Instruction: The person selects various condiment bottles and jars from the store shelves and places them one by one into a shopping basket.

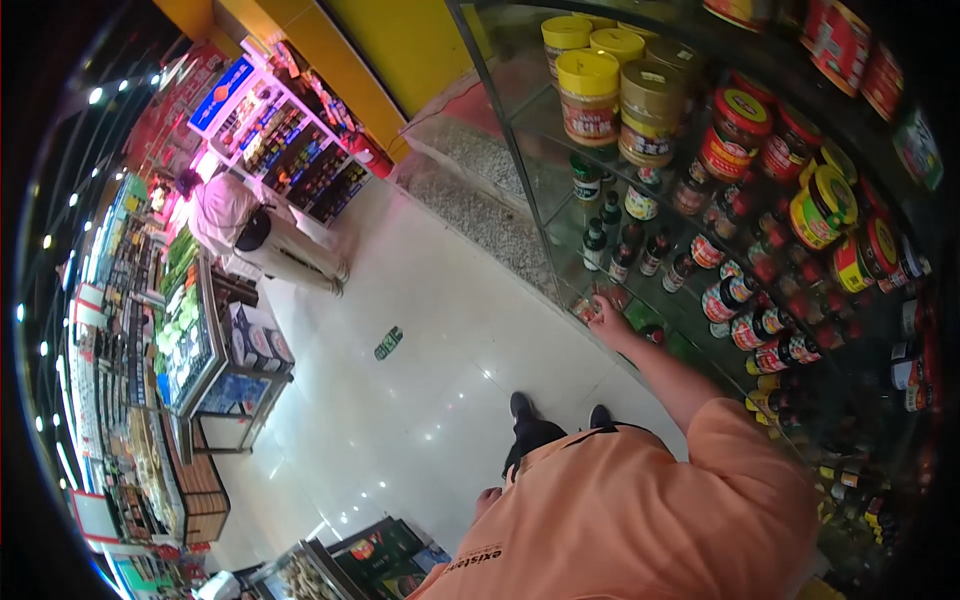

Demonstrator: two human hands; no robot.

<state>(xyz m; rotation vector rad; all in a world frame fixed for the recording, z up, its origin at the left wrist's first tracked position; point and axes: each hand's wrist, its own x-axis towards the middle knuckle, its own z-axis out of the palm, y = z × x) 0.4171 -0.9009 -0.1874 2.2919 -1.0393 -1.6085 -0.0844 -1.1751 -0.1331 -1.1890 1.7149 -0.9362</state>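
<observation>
My right arm stretches out to the glass-sided shelf. My right hand (606, 318) is at a low tier near its corner, beside small reddish items behind the glass. Its fingers look apart and partly bent, and I see nothing held; whether they touch the shelf is unclear. Dark sauce bottles (594, 245) stand just above the hand. Farther up are yellow-lidded jars (588, 95) and red-lidded jars (737, 135). My left hand (487, 499) hangs low by my orange shirt (620, 510), mostly hidden, so its fingers cannot be made out.
A person (230, 220) in a light top stands by a vegetable stand (190, 310). Behind are lit bottle shelves (300, 150). A stone-textured step (470, 190) runs beside my shelf. A green floor sticker (389, 343) marks the tiles. A display bin (310, 575) stands at the lower left.
</observation>
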